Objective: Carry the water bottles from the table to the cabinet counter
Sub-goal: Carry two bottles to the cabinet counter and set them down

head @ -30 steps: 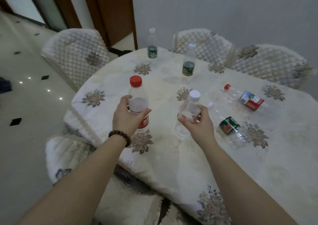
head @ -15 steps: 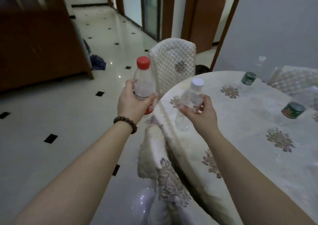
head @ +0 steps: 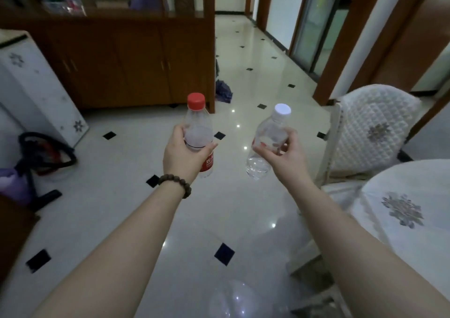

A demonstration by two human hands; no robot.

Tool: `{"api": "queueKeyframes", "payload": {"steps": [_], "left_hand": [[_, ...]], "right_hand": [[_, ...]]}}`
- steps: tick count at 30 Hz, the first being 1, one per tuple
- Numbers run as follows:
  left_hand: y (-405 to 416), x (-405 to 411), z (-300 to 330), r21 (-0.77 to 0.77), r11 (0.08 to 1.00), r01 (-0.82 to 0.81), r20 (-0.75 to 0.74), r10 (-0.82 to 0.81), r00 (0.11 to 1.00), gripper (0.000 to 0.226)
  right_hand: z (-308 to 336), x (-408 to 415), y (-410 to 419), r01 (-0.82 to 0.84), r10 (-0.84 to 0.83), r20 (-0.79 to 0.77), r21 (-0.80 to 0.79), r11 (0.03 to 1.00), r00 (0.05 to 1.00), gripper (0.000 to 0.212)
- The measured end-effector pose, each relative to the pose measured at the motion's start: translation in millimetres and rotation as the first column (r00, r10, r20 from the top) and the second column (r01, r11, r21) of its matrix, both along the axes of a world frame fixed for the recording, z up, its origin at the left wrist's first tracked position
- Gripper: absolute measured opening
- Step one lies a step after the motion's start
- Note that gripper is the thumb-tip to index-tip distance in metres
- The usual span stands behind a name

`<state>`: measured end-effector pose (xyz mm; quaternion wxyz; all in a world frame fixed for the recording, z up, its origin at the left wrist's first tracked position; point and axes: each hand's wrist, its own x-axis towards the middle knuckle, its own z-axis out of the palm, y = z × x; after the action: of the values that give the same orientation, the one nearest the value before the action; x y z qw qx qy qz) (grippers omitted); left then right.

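Observation:
My left hand [head: 183,155] grips a clear water bottle with a red cap and red label [head: 197,127], held upright over the floor. My right hand [head: 283,155] holds a second clear bottle with a white cap [head: 269,132], tilted slightly to the right. Both bottles hang in the air in front of me. The brown wooden cabinet [head: 117,59] stands ahead at the upper left, its counter [head: 109,13] bearing blurred items. The table [head: 409,196] with its pale flowered cloth shows only at the right edge.
A quilted white chair [head: 370,127] stands beside the table on the right. A white appliance [head: 36,93] and a dark bag [head: 46,152] sit at the left. A dark cloth [head: 223,91] lies on the glossy tiled floor near the cabinet's corner. A hallway opens beyond.
My view has swung left, away from the table and toward the cabinet. Both hands still hold their bottles, which now hang over the floor instead of the table.

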<state>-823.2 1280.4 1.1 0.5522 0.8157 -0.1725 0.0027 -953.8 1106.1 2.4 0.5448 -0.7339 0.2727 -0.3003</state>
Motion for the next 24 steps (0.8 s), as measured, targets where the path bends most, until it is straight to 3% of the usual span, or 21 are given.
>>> {"api": "queueKeyframes", "payload": {"steps": [10, 16, 24], "left_hand": [[49.8, 172.9, -45.1, 0.028, 0.984, -0.177, -0.106, 0.179, 0.978, 0.075], [30.9, 301.2, -60.4, 0.015, 0.966, -0.258, -0.128, 0.257, 0.958, 0.071], [-8.1, 478.9, -38.0, 0.020, 0.928, -0.373, -0.159, 0.371, 0.915, 0.073]], "right_hand": [[-24.8, 201.6, 22.7, -0.142, 0.140, -0.059, -0.027, 0.990, 0.988, 0.056], [-50.4, 355.2, -3.9, -0.261, 0.259, -0.078, -0.023, 0.965, 0.963, 0.057], [-35.0, 560.0, -39.9, -0.414, 0.411, -0.132, 0.003, 0.910, 0.902, 0.064]]}}
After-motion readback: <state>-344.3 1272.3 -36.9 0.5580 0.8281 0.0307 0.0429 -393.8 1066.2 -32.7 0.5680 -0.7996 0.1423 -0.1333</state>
